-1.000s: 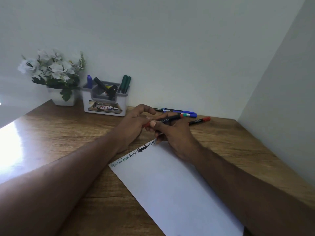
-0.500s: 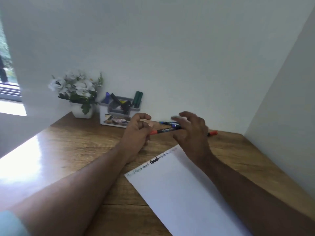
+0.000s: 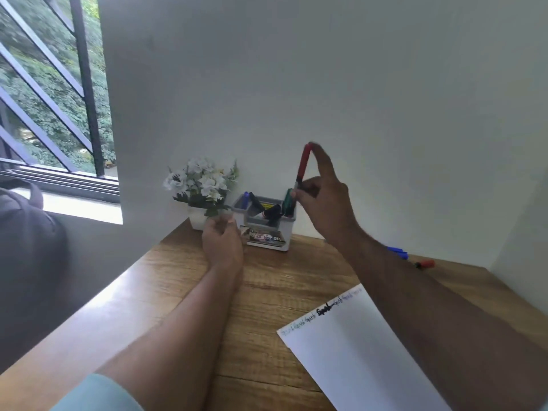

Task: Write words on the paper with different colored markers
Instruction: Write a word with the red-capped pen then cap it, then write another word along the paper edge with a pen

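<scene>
My right hand (image 3: 323,203) pinches a black marker with a red cap (image 3: 304,164) and holds it upright, cap up, just above the right side of the white-and-grey pen holder (image 3: 275,243). Blue, black and green markers stand in that holder. My left hand (image 3: 222,238) lies on the wooden desk (image 3: 178,277) against the holder's left side, fingers loosely curled, with nothing seen in it. The white paper (image 3: 370,351) lies at the lower right, a row of small coloured words along its top edge.
A blue marker (image 3: 397,252) and a red-capped marker (image 3: 425,264) lie on the desk behind my right forearm. A pot of white flowers (image 3: 201,182) stands left of the holder. White walls close the back and right. A barred window (image 3: 44,84) and a dark bag (image 3: 26,226) are at left.
My right hand lifted the red-capped marker from level over the paper to upright above the holder. My left hand let go of it and moved beside the holder. The view swung left and up.
</scene>
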Motion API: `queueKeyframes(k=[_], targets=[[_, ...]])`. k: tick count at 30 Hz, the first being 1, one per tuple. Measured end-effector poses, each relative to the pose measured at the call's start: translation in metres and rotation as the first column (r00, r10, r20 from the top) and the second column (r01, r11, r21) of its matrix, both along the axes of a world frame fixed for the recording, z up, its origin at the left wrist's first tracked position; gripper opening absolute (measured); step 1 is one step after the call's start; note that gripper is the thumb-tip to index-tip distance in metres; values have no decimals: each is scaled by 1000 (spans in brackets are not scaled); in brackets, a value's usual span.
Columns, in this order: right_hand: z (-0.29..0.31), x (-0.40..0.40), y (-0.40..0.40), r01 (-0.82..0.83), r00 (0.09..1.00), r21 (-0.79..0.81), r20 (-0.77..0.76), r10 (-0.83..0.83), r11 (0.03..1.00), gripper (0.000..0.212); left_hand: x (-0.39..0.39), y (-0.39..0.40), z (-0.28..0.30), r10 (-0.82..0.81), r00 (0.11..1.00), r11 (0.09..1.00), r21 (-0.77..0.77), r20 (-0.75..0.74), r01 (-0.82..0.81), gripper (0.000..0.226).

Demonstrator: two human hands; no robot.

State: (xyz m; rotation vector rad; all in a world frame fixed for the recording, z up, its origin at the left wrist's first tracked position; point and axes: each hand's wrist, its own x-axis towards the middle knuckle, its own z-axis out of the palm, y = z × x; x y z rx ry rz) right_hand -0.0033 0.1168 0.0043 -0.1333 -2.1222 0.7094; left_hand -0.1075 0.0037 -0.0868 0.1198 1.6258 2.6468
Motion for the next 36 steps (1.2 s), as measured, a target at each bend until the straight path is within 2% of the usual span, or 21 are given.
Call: queueKeyframes(k=[2, 5, 10, 13, 16, 18, 20, 23, 25, 28, 30, 31, 33, 34, 35, 36], targets=[[12, -24, -2, -52, 997, -105, -57, 46, 993, 95, -10, 4, -3, 16, 1000, 1000, -25, 3, -16, 14], [20, -60, 1, -104, 993, -219, -86, 87, 970, 94, -19, 10, -7, 53, 998, 991, -120, -34, -57, 23], [20, -112, 5, -70, 996, -306, 33, 84, 949, 93, -25, 21, -12, 50, 990, 970, -231, -129, -79, 27], [15, -132, 7, -50, 989, -272, 122, 86, 961, 95, -26, 22, -13, 54, 984, 961, -259, -171, -98, 24], [9, -140, 8, 14, 955, -143, 295, 29, 990, 97, -24, 22, -13, 71, 972, 944, -300, -223, -138, 21], [6, -140, 10, 38, 942, -91, 335, -5, 995, 98, -20, 21, -11, 72, 963, 931, -330, -261, -159, 18], [7, -133, 13, 39, 957, -98, 290, -9, 994, 86, -15, 19, -8, 85, 947, 919, -343, -309, -194, 18], [11, -104, 23, 87, 968, -43, 238, -75, 995, 47, -3, 16, -4, 34, 899, 917, -345, -436, -202, 20], [12, -73, 33, 114, 976, -22, 191, -108, 993, 24, 10, 18, -3, -78, 859, 923, -362, -506, -130, 20], [4, -14, 56, 150, 965, 34, 212, -153, 988, 8, 42, 32, 0, -295, 752, 890, -456, -589, -7, 23], [-7, 23, 76, 193, 903, 163, 356, -240, 968, 8, 65, 47, 1, -456, 661, 831, -550, -595, 78, 23], [-14, 41, 85, 224, 822, 280, 461, -336, 933, 10, 75, 54, 0, -527, 622, 794, -596, -579, 118, 24], [-30, 73, 100, 227, 556, 504, 635, -536, 833, 23, 84, 66, -5, -637, 561, 713, -681, -528, 168, 21], [-37, 88, 106, 206, 437, 573, 671, -599, 793, 30, 86, 69, -8, -684, 538, 664, -725, -492, 182, 20], [-43, 99, 112, 185, 360, 624, 675, -644, 759, 33, 85, 69, -10, -718, 518, 623, -761, -465, 181, 22], [-48, 108, 119, 175, 322, 659, 663, -676, 731, 34, 85, 69, -11, -747, 494, 588, -789, -446, 178, 24]])
